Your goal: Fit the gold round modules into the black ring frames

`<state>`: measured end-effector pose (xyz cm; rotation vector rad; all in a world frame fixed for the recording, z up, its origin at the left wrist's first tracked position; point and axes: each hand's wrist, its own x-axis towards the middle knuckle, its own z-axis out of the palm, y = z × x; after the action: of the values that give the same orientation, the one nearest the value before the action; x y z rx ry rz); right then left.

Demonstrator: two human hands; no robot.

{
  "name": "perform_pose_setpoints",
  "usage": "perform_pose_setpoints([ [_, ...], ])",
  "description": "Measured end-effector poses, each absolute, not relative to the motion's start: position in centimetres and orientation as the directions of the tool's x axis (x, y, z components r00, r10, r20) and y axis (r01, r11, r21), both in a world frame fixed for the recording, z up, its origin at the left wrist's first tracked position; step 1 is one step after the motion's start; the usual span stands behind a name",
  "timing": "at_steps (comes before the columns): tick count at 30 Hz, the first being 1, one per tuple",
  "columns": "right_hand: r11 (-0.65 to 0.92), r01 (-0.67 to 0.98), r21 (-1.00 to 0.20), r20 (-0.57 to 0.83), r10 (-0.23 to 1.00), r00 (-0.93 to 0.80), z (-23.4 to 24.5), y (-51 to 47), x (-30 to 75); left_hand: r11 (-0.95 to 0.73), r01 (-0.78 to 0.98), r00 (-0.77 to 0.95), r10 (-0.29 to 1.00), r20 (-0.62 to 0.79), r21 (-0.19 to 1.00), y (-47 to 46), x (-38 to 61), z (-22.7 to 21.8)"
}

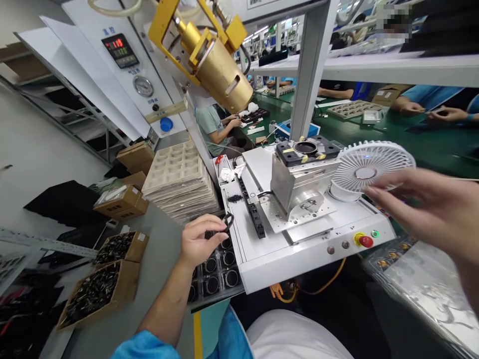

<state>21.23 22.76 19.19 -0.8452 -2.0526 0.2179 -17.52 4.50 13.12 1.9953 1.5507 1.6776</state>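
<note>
Just below frame centre, our left hand (200, 240) pinches a ring (232, 220) by the tray (220, 272); at right, whether our right hand (422, 209) grips, we cannot tell. Handling seems underway; the next move needs steadiness.

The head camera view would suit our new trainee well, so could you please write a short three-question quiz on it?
1. What is the left hand holding?
2. True or false: the right hand is pressing the red button.
3. What colour is the cylinder mounted above the bench? A) blue B) gold C) black

Key:
1. A dark ring, between thumb and fingers.
2. False: the hand is above the button in the view, overlapping the white fan.
3. B
</note>
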Motion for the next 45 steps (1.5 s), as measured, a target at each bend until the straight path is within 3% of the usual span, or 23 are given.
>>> perform_pose_setpoints([
  [3, 0.866, 0.343, -0.363, 0.74, 0.492, -0.458, 23.5, 26.5, 16.5, -0.632, 0.534, 0.015, 0.671, 0.742, 0.561, 4.5, -15.7, 15.1],
  [7, 0.865, 0.301, -0.401, 0.526, 0.487, -0.697, 26.6, 29.6, 12.7, -0.652, 0.551, 0.089, 0.666, 0.74, 0.521, 4.9, -14.6, 16.6],
  [11, 0.832, 0.314, -0.457, 0.381, 0.502, -0.777, 28.2, 30.5, 11.9, -0.632, 0.645, 0.128, 0.644, 0.755, 0.429, 6.6, -14.2, 18.9],
  [14, 0.847, 0.267, -0.459, 0.417, 0.471, -0.777, 28.5, 30.7, 12.1, -0.617, 0.7, 0.126, 0.602, 0.788, 0.359, 9.7, -13.1, 21.4],
  [17, 0.837, 0.178, -0.518, 0.568, 0.492, -0.66, 27.6, 30.5, 12.7, -0.594, 0.755, 0.141, 0.56, 0.816, 0.278, 14.5, -10.9, 23.9],
  [20, 0.804, 0.097, -0.586, 0.679, 0.553, -0.484, 25.9, 29.5, 14.2, -0.588, 0.773, 0.202, 0.583, 0.787, 0.237, 19.3, -8.6, 25.7],
  [25, 0.708, 0.095, -0.699, 0.642, 0.681, -0.354, 22.0, 25.7, 19.6, -0.579, 0.77, 0.366, 0.745, 0.558, 0.267, 22.4, -7.0, 26.6],
  [28, 0.542, 0.184, -0.82, 0.481, 0.826, -0.294, 18.2, 23.5, 24.0, -0.597, 0.766, 0.425, 0.749, 0.509, 0.239, 21.7, -7.3, 25.8],
  [31, 0.244, 0.316, -0.917, 0.18, 0.959, -0.218, 13.2, 22.1, 27.7, -0.593, 0.788, 0.457, 0.744, 0.487, 0.166, 21.2, -7.8, 24.8],
  [34, 0.004, 0.488, -0.873, -0.093, 0.98, -0.174, 8.1, 21.3, 29.8, -0.595, 0.788, 0.463, 0.741, 0.487, 0.157, 21.3, -8.1, 24.3],
  [36, -0.034, 0.596, -0.802, -0.188, 0.962, -0.198, 5.3, 20.7, 30.0, -0.601, 0.782, 0.467, 0.739, 0.486, 0.162, 21.2, -8.2, 24.2],
  [38, -0.001, 0.652, -0.758, -0.217, 0.943, -0.251, 3.1, 20.0, 29.6, -0.616, 0.774, 0.47, 0.714, 0.519, 0.146, 20.4, -8.2, 23.7],
  [42, 0.059, 0.684, -0.727, -0.192, 0.939, -0.286, 0.7, 18.6, 28.3, -0.703, 0.699, 0.417, 0.547, 0.726, 0.128, 15.9, -7.4, 20.4],
  [45, 0.082, 0.701, -0.708, -0.158, 0.95, -0.27, 0.0, 18.5, 28.1, -0.76, 0.589, 0.322, 0.533, 0.783, 0.275, 11.5, -5.9, 15.9],
])
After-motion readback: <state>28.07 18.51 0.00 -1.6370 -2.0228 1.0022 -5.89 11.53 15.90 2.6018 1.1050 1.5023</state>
